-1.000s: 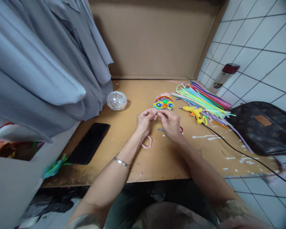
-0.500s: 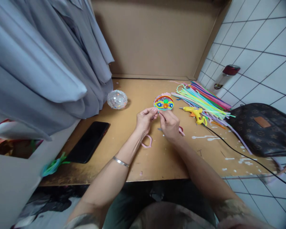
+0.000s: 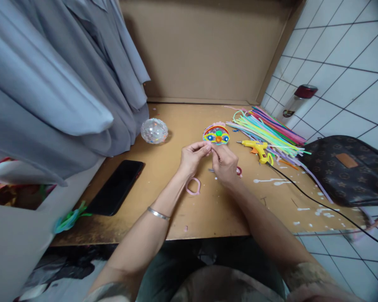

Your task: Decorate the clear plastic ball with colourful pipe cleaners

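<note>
My left hand point(image 3: 192, 158) and my right hand point(image 3: 225, 164) meet over the middle of the table, fingertips pinched together. Whatever lies between them is too small and hidden to name. Just beyond my fingers is a round colourful piece point(image 3: 216, 134) with a yellow outline, two blue eye-like discs, and green and orange dots. A pink loop point(image 3: 193, 186) lies near my left wrist. Scissors with a red handle point(image 3: 239, 170) are partly covered by my right hand. The yellow glue gun point(image 3: 257, 150) rests to the right.
A clear ball point(image 3: 154, 131) stands at the back left, with a black phone point(image 3: 116, 187) nearer. Many coloured pipe cleaners point(image 3: 264, 128) lie at the back right, beside a dark bag point(image 3: 349, 176) and a red-capped bottle point(image 3: 297, 101). The gun's black cord point(image 3: 311, 199) crosses the right side.
Both hands have shifted only slightly, their fingertips still together. More of the pink loop shows beside my left wrist.
</note>
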{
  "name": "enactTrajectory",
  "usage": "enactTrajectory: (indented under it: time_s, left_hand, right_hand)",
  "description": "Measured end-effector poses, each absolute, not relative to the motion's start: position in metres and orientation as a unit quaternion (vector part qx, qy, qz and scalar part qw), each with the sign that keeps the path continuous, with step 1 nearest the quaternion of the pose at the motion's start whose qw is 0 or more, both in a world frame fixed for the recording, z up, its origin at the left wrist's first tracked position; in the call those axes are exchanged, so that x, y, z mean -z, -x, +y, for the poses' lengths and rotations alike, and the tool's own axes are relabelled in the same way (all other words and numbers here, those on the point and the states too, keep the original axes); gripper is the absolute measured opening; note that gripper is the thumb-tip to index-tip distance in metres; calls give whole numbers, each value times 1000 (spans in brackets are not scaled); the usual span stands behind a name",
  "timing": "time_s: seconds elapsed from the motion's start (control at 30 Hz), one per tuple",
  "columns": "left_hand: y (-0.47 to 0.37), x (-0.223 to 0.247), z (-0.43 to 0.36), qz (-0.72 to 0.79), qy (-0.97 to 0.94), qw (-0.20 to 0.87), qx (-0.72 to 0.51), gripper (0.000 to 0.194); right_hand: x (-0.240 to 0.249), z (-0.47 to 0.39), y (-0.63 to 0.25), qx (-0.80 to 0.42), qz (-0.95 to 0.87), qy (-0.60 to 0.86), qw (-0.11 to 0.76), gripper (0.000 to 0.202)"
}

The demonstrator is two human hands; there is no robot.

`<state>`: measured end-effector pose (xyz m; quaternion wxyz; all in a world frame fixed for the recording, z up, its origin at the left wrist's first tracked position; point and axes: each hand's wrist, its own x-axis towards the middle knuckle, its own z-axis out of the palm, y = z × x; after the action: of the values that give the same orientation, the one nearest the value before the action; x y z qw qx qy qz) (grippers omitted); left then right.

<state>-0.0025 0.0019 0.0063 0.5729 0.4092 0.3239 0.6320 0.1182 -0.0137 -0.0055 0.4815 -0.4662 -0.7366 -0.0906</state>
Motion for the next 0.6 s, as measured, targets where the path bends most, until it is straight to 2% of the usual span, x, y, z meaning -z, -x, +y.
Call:
enactTrajectory:
  time_s: [0.17,0.47,0.6]
  left_hand:
    - [4,-6,3,335,-410,556,-641,41]
    - [4,-8,4,328,-376,582,-642,47]
    - [4,-7,5,324,-365,582,-650,47]
  right_hand:
    - [2,-17,-119,101,-752,462,460,34]
    - [0,-19,-122,204,-764,466,397,31]
    - [0,-19,-122,195,-771,464,390,29]
